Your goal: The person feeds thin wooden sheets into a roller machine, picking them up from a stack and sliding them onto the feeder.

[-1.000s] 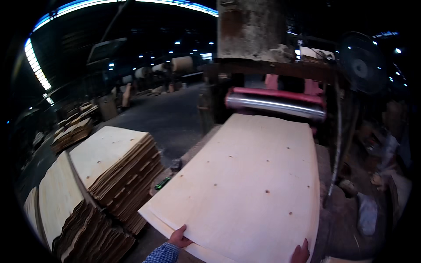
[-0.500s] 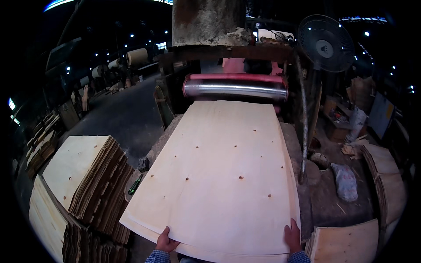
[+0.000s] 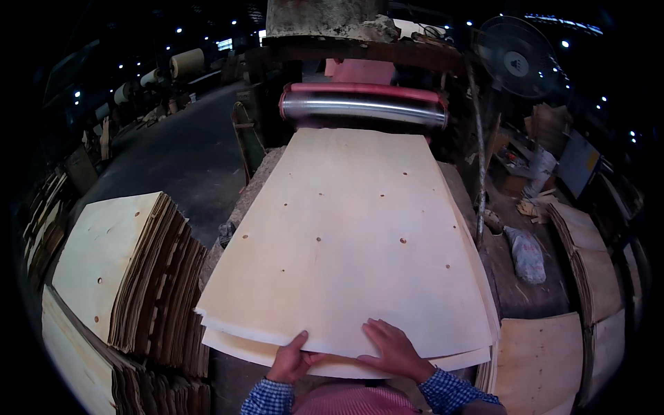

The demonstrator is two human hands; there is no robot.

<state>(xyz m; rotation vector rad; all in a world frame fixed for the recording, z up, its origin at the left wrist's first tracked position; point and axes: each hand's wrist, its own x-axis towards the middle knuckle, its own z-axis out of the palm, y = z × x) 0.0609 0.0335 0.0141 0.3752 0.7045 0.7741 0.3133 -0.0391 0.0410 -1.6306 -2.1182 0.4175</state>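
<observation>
Roller machine [image 3: 363, 107]: stands beyond the far edge; whether wood touches the roller is hard to tell.
Left stack [image 3: 104, 256]: layered sheets, beside the work and apart from it.
Top sheet [image 3: 346, 207]: pale, knotted, lying between the person and the roller, its near edge under both hands; so thin a sheet probably handles best held level, without sharp bending.
Lower sheet [image 3: 242, 351]: juts out beneath the near edge; fingers are best kept clear of it so that only one layer moves.
Right hand [image 3: 393, 348]: fingers spread on the top face; light, flat pressure seems kindest.
Left hand [image 3: 294, 361]: thumb above, fingers beneath, pinching the near edge; a gentle pinch should avoid splits.
Knots [image 3: 403, 241]: likely weak spots, better not pressed.
</observation>
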